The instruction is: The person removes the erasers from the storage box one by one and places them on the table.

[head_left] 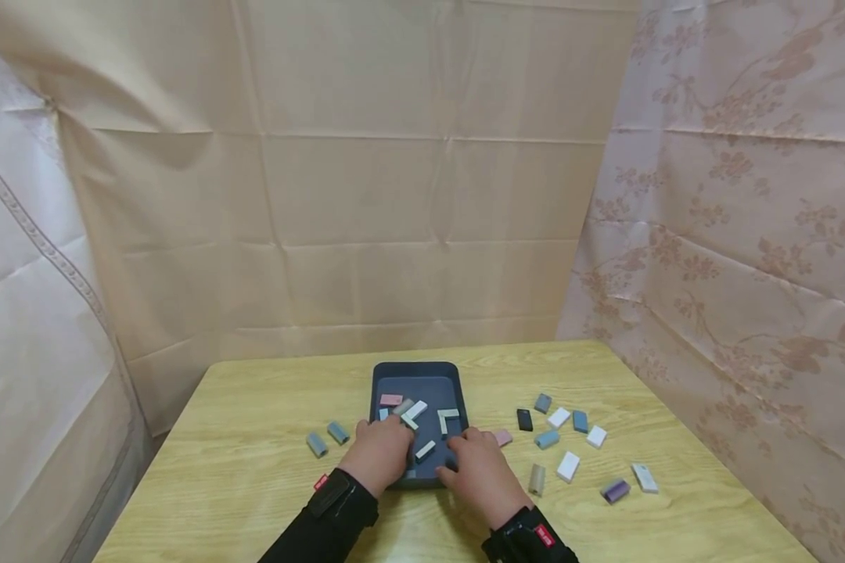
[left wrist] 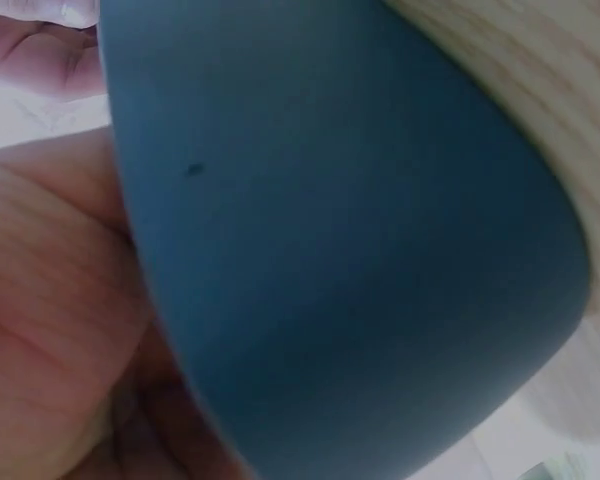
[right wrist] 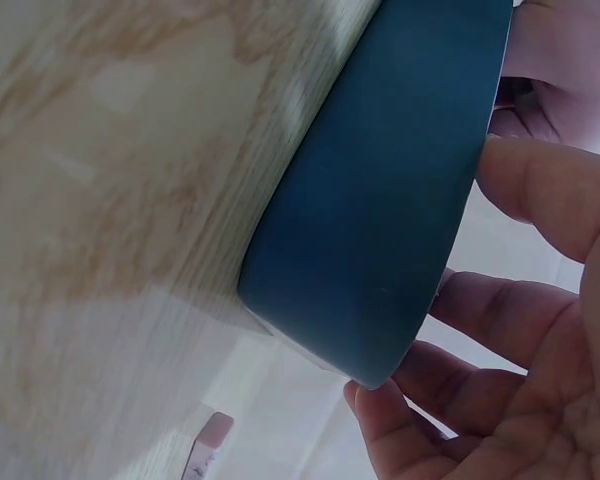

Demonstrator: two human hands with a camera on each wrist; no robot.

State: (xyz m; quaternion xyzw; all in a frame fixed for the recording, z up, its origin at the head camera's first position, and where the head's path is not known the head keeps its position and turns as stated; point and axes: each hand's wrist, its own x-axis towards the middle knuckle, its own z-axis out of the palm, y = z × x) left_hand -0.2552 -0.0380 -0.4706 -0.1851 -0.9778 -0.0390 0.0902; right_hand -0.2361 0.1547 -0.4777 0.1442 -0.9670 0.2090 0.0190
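Observation:
A dark blue-grey rectangular tray holds several small blocks, among them a pink block and a white block. My left hand reaches over the tray's near left side, its fingertips hidden in the head view. In the left wrist view the tray wall covers part of that hand. My right hand is at the near right rim, fingers bent loosely over it. The right wrist view shows its thumb and fingers spread apart along the tray's edge, with nothing visible between them.
Right of the tray several loose blocks lie scattered, including a black block, a purple block and a white block. Two blue-grey blocks lie to the left. Cloth curtains hang behind and beside the wooden table.

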